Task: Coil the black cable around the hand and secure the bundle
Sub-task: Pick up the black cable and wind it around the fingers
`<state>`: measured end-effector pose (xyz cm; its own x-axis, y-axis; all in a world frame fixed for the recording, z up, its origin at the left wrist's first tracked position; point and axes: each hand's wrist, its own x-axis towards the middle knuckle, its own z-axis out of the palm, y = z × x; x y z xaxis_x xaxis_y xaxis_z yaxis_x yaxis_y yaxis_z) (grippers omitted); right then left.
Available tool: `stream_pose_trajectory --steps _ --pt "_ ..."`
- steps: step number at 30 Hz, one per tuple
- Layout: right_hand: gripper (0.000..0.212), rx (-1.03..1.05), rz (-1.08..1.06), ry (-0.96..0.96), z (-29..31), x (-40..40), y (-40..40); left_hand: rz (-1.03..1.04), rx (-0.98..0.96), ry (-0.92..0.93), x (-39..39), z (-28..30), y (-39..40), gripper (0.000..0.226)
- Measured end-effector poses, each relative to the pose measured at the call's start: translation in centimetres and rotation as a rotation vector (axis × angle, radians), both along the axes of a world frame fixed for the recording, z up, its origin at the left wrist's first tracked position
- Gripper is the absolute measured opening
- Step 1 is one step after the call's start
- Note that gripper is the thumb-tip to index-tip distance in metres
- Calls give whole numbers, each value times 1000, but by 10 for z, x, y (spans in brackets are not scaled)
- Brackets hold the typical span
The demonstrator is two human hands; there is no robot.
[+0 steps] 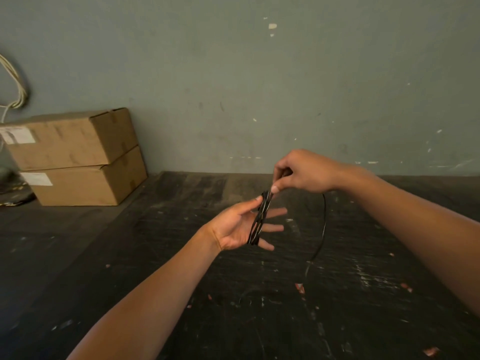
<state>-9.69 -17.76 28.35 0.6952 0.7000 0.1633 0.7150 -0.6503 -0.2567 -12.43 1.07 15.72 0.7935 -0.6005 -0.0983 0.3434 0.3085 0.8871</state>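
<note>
My left hand [237, 228] is held palm up over the dark table, fingers spread and pointing right. Several turns of the black cable [260, 220] are wrapped across its fingers, and the thumb presses on the top of the coil. Just above the coil, my right hand [302, 171] pinches the cable between thumb and fingers. From that hand a loose length of the cable [322, 229] curves down to the right and hangs free, its end near the table surface.
Two stacked cardboard boxes [78, 157] stand at the back left against the grey-green wall [259, 87]. A pale cord [18, 84] hangs on the wall above them. The dark, scratched table [259, 307] carries small scraps and paint flecks.
</note>
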Motion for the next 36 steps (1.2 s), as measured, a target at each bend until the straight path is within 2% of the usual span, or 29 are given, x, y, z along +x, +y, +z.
stream_pose_trajectory --steps 6,9,11,14,16,18,22,29,32,36 --pt "16 94 0 -83 8 14 -6 -118 12 -6 -12 -3 -2 50" --pt "10 219 -14 -57 3 23 -13 -207 -32 -41 -19 6 -7 49" --pt "8 349 -28 59 -8 29 -17 -268 -100 -78 -24 16 -11 45" --pt "10 638 -26 395 -31 33 -21 -308 -226 -142 -27 35 -14 41" --pt "16 730 -22 545 -48 32 -21 -292 -249 -184 -28 47 -15 40" --pt "16 734 -4 608 -65 31 -19 -273 -280 -199 -28 56 -15 39" --pt "33 780 23 770 -101 21 -8 -245 -325 -240 -25 70 -15 37" --pt "29 692 118 1023 -138 -17 11 -142 -327 -233 -13 76 -9 40" --pt "31 610 157 1022 -136 -32 17 -91 -285 -214 -7 70 -3 39" --pt "30 439 175 910 -119 -47 21 -23 -240 -169 -3 58 3 40"
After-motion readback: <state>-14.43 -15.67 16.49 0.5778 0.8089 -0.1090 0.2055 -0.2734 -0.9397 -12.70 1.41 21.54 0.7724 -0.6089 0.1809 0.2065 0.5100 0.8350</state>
